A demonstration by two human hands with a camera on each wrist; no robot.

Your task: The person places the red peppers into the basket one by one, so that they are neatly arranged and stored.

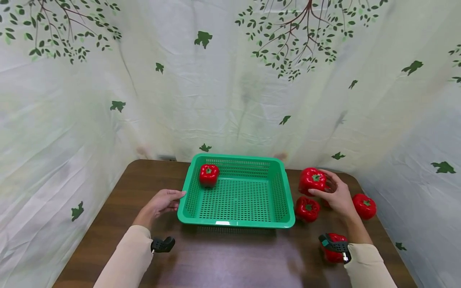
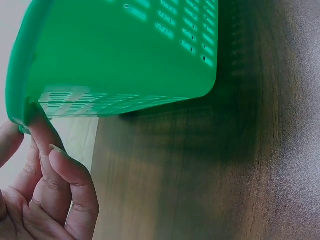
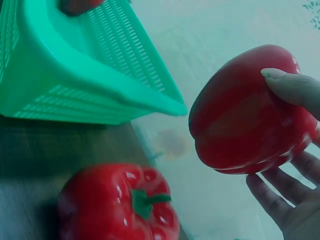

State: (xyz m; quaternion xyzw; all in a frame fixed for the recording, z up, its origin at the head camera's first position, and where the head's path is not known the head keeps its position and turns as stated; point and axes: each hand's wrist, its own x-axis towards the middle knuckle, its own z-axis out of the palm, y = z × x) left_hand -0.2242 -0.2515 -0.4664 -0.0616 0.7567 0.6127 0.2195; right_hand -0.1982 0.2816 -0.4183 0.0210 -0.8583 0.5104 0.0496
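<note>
Green rectangular plastic basket [image 1: 234,223] on brown wood-grain worktop [image 1: 230,260], toward far edge; red bell pepper [image 1: 209,175] inside, left rear. Left hand [image 1: 165,201] at basket's left rim. Right of basket, right hand [image 1: 338,195] holds second pepper [image 1: 310,182] above worktop. Third pepper [image 1: 307,209] just beside basket's right side, before held one; fourth pepper [image 1: 328,185] partly hidden behind right hand; fifth pepper [image 1: 364,207] farther right; sixth pepper [image 1: 333,257] in front, partly hidden by right wrist. Pale leaf-printed fabric backdrop [image 1: 230,100] behind worktop.
</note>
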